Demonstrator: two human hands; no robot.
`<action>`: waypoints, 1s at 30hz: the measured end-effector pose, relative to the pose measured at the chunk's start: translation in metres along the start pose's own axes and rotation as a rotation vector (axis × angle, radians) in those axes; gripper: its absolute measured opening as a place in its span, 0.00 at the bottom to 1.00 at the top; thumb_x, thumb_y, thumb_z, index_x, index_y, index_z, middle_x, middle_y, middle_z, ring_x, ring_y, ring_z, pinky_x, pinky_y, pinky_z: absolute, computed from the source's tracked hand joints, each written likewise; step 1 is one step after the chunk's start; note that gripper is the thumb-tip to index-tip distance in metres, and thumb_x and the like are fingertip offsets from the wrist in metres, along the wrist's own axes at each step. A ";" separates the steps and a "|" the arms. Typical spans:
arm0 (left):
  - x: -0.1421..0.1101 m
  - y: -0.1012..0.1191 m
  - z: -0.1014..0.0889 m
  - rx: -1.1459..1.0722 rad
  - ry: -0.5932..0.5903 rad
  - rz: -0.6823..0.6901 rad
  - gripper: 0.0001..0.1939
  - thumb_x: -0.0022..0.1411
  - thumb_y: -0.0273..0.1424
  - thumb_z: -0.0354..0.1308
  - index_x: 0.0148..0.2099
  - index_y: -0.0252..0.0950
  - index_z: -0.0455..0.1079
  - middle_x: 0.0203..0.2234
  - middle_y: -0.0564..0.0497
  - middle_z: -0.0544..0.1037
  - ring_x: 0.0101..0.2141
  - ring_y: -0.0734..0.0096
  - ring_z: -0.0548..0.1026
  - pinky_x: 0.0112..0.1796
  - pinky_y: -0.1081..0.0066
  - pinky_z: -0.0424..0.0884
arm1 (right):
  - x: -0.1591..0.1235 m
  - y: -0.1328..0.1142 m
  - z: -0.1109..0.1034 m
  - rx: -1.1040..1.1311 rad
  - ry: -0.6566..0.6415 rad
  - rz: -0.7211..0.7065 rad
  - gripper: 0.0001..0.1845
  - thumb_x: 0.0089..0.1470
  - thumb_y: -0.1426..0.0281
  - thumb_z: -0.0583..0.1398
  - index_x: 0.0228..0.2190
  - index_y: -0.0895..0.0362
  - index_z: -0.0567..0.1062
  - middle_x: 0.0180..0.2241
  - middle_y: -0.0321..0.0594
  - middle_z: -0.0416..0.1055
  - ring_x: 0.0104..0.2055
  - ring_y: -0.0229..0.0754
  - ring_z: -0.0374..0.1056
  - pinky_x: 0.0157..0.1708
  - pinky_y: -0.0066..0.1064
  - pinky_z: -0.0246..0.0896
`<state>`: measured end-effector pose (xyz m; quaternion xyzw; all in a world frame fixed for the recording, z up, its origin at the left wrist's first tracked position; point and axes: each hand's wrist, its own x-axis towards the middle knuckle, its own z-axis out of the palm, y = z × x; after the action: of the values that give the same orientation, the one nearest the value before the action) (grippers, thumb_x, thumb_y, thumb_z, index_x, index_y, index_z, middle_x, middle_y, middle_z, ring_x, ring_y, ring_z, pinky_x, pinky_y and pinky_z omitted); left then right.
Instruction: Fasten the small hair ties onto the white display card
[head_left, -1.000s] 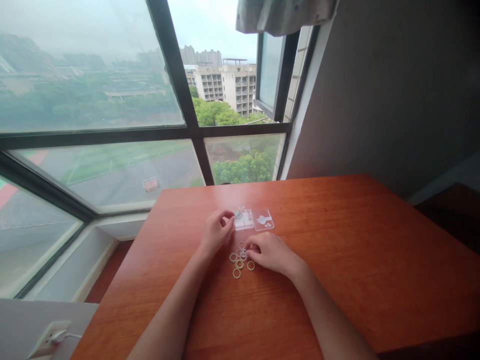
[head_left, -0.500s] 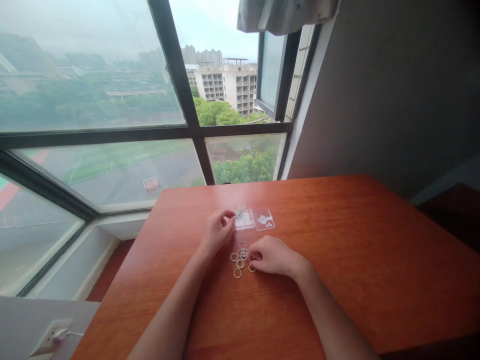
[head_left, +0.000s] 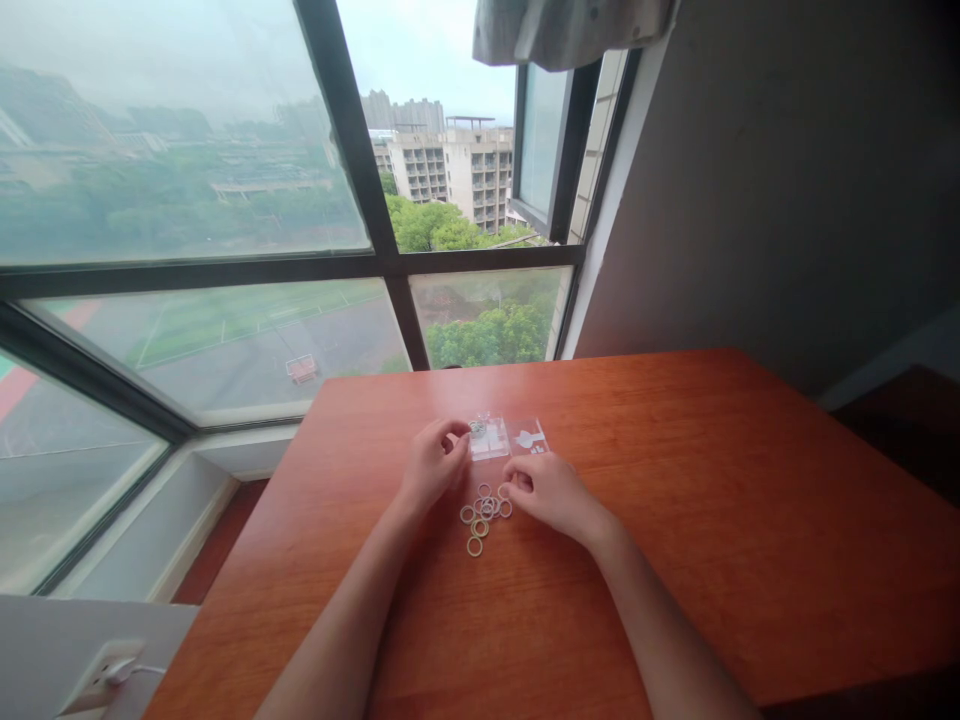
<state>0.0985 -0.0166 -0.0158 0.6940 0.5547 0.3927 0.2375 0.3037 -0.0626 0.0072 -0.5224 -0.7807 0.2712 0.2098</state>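
A small clear plastic box [head_left: 490, 444] lies with its lid [head_left: 529, 436] folded out to the right; a few rings sit in its far left part. My left hand [head_left: 435, 462] is closed with thumb and fingertips on the box's left edge. Nearer me, several thin rings [head_left: 475, 546], pale and yellowish, lie in a loose, partly overlapping cluster. Over the cluster's right side, my right hand [head_left: 551, 490] pinches one pale yellowish ring [head_left: 503, 492] between thumb and finger, just in front of the lid.
The reddish-brown wooden table [head_left: 675, 520] spreads to both sides, its far edge close to the window frame [head_left: 405, 262]. A grey wall [head_left: 750, 200] stands on the right. At lower left, a plug sits in a wall socket [head_left: 112, 672].
My right hand has moved away from me with the pinched ring, from the cluster's near right side toward the lid, uncovering another ring. My left hand stays on the box.
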 end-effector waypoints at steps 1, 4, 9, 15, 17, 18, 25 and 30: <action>0.000 0.000 0.000 0.001 0.001 0.003 0.08 0.58 0.31 0.55 0.38 0.36 0.74 0.28 0.51 0.76 0.25 0.73 0.71 0.28 0.73 0.66 | 0.001 0.001 -0.001 -0.007 0.042 0.019 0.04 0.51 0.70 0.60 0.29 0.54 0.77 0.24 0.32 0.73 0.26 0.35 0.65 0.27 0.24 0.51; 0.000 0.001 0.000 0.004 0.000 0.019 0.08 0.59 0.32 0.55 0.38 0.36 0.74 0.27 0.51 0.76 0.25 0.73 0.70 0.28 0.73 0.66 | 0.003 0.003 -0.001 -0.029 0.135 0.048 0.04 0.52 0.69 0.60 0.29 0.54 0.76 0.23 0.32 0.72 0.26 0.35 0.64 0.29 0.25 0.52; -0.002 0.009 0.000 -0.034 -0.035 0.051 0.09 0.60 0.34 0.55 0.38 0.36 0.74 0.29 0.51 0.77 0.24 0.75 0.69 0.28 0.75 0.65 | 0.005 0.007 0.002 -0.021 0.235 0.070 0.05 0.54 0.67 0.59 0.29 0.54 0.76 0.21 0.32 0.69 0.25 0.36 0.64 0.29 0.25 0.53; -0.007 0.023 0.002 -0.074 -0.168 0.090 0.10 0.61 0.35 0.55 0.34 0.35 0.74 0.24 0.53 0.75 0.23 0.76 0.67 0.26 0.76 0.64 | 0.005 0.008 0.002 -0.007 0.298 0.072 0.05 0.54 0.67 0.59 0.30 0.54 0.75 0.20 0.32 0.67 0.25 0.36 0.64 0.29 0.25 0.53; -0.008 0.028 0.002 -0.081 -0.214 0.099 0.11 0.62 0.35 0.55 0.34 0.35 0.74 0.24 0.52 0.75 0.24 0.76 0.67 0.26 0.76 0.64 | 0.005 0.008 0.002 -0.011 0.310 0.065 0.05 0.54 0.67 0.59 0.30 0.54 0.75 0.20 0.32 0.67 0.25 0.36 0.64 0.29 0.25 0.53; -0.009 0.030 0.003 -0.085 -0.234 0.103 0.11 0.62 0.36 0.55 0.35 0.35 0.74 0.25 0.52 0.76 0.24 0.76 0.68 0.26 0.76 0.64 | 0.005 0.008 0.002 -0.011 0.317 0.060 0.05 0.54 0.67 0.59 0.30 0.54 0.75 0.21 0.32 0.67 0.25 0.36 0.64 0.29 0.25 0.53; -0.011 0.036 0.005 -0.130 -0.293 0.112 0.09 0.61 0.35 0.56 0.34 0.35 0.73 0.26 0.52 0.77 0.24 0.76 0.69 0.26 0.76 0.64 | 0.005 0.004 0.004 -0.014 0.342 0.027 0.07 0.55 0.66 0.58 0.30 0.54 0.76 0.21 0.33 0.68 0.26 0.37 0.64 0.29 0.25 0.52; -0.012 0.036 0.007 -0.134 -0.304 0.116 0.08 0.61 0.33 0.56 0.33 0.34 0.72 0.23 0.53 0.75 0.23 0.77 0.68 0.25 0.77 0.63 | 0.004 0.002 0.006 -0.024 0.348 0.018 0.07 0.56 0.67 0.58 0.31 0.54 0.76 0.22 0.34 0.69 0.26 0.37 0.64 0.29 0.25 0.52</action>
<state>0.1241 -0.0373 0.0047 0.7588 0.4442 0.3325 0.3412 0.2996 -0.0597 0.0017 -0.5711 -0.7310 0.1692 0.3329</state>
